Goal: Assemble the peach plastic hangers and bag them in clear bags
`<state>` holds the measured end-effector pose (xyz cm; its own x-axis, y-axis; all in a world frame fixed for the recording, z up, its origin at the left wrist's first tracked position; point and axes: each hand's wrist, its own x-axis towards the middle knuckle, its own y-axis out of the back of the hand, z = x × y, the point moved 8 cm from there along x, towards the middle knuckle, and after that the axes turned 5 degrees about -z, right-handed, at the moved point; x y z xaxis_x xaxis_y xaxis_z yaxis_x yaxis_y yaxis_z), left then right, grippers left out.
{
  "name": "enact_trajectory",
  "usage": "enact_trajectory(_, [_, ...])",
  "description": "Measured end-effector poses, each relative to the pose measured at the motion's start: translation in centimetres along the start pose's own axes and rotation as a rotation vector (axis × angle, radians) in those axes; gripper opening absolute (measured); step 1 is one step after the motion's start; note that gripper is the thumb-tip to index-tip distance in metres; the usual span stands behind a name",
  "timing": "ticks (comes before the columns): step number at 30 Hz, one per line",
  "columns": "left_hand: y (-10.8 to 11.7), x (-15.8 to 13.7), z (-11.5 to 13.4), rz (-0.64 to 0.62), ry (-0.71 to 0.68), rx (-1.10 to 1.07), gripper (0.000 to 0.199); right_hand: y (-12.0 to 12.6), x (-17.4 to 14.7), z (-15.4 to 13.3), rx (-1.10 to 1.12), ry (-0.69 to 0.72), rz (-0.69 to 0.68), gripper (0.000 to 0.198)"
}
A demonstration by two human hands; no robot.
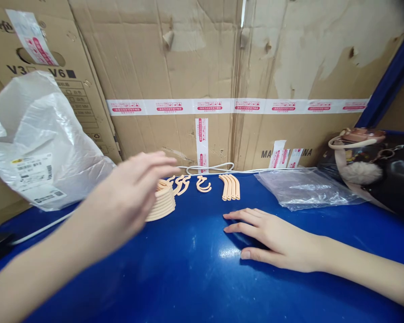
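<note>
My left hand (pixel 134 193) is raised over the blue table, slightly blurred, fingers stretched out and thumb hidden. Behind it, partly covered, is a stack of cream-coloured curved plastic pieces (pixel 163 204); whether the hand touches it I cannot tell. Just right of the stack lie several cream hooks (pixel 182 184), shaped like hanger hooks, and beyond them a separate group of hooks (pixel 204 184). A row of short, curved cream tubes (pixel 229 187) sits further right. My right hand (pixel 269 237) rests on the table nearer to me than the tubes, fingers spread, holding nothing.
Cardboard (pixel 175 67) forms a wall behind the blue table (pixel 188 278). A white plastic bag (pixel 43 139) stands at left. At right are a clear plastic bag (pixel 303 190) and a black handbag (pixel 397 175). A white cable (pixel 215 169) runs along the back edge.
</note>
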<state>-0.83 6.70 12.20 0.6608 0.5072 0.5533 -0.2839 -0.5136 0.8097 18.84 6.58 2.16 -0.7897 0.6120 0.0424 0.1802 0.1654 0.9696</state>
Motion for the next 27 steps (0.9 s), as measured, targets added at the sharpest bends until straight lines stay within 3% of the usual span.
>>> enact_trajectory(1, [-0.6, -0.2, 2.1, -0.004, -0.054, -0.044, 0.051, 0.3, 0.2, 0.2, 0.001, -0.007, 0.016, 0.044])
enact_trajectory(4, [-4.2, -1.2, 7.1, -0.179, -0.217, -0.215, 0.061, 2.0, 1.0, 1.9, -0.069, -0.057, 0.137, 0.042])
enact_trajectory(6, [-7.2, -2.1, 8.5, -0.381, -0.23, -0.329, 0.062, 3.0, 1.6, 3.4, -0.158, -0.09, 0.201, 0.043])
enact_trajectory(9, [-10.1, -3.2, 8.2, -0.594, -0.122, -0.479, 0.063, 3.3, 2.4, 5.5, -0.246, -0.136, 0.174, 0.044])
enact_trajectory(14, [-10.1, -3.3, 7.1, -0.55, 0.042, -0.56, 0.05, 4.0, 2.0, 8.4, -0.356, -0.357, 0.18, 0.035])
enact_trajectory(19, [-9.8, -3.2, 7.6, -0.544, 0.029, -0.556, 0.049, 4.2, 2.1, 10.9, -0.389, -0.576, 0.162, 0.036])
enact_trajectory(23, [-9.9, -3.2, 7.6, -0.554, 0.038, -0.556, 0.049, 3.8, 1.4, 11.5, -0.355, -0.649, 0.045, 0.026])
enact_trajectory(27, [-10.1, -3.4, 7.9, -0.593, 0.064, -0.566, 0.047, 3.8, -1.4, 9.8, -0.343, -0.649, -0.034, 0.014])
